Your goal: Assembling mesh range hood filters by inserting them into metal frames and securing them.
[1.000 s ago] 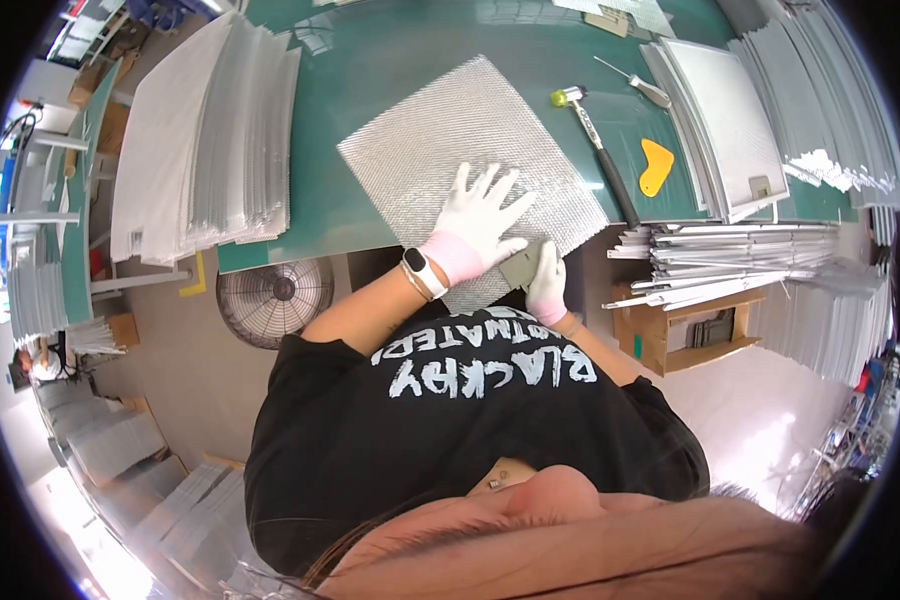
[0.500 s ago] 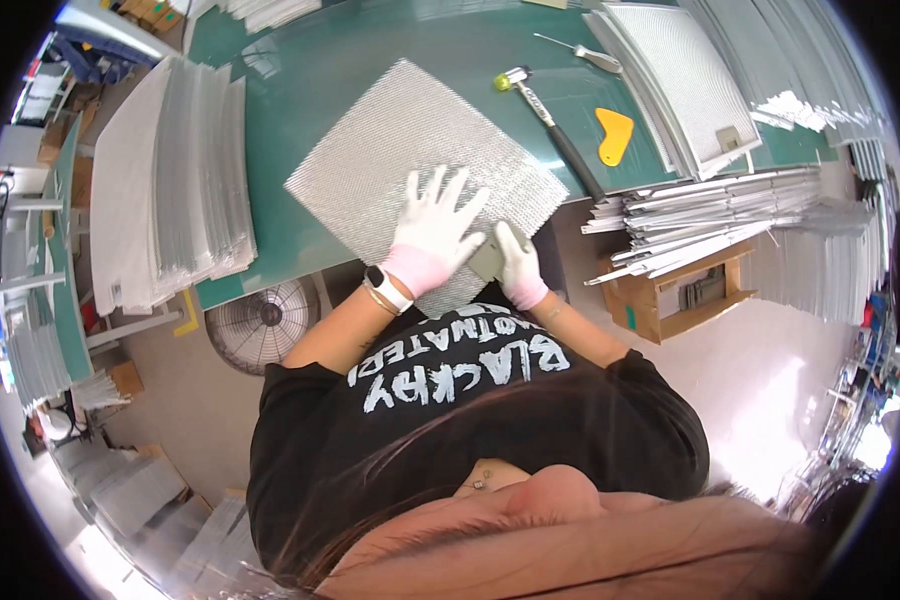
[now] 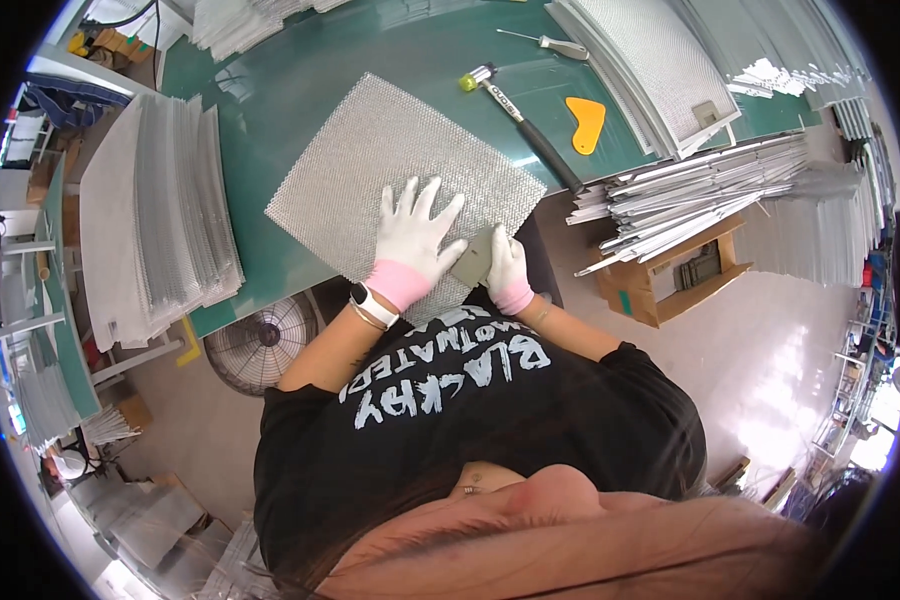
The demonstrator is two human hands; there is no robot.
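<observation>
Left hand [image 3: 413, 237] spread flat pinning mesh sheet [image 3: 400, 180] on green table [image 3: 300, 80] while right hand [image 3: 505, 268] pinches grey block [image 3: 473, 262] against its near edge.

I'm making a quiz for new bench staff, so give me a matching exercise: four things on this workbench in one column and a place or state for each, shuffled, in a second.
Things:
1. left hand
2. right hand
3. hammer
4. orange scraper

Places or states:
A. lies on the green mat, right of the hammer
B. spread flat on the mesh sheet
C. lies past the sheet's right corner
D. grips a small grey block at the sheet's near edge

Pairs: 1-B, 2-D, 3-C, 4-A
</observation>
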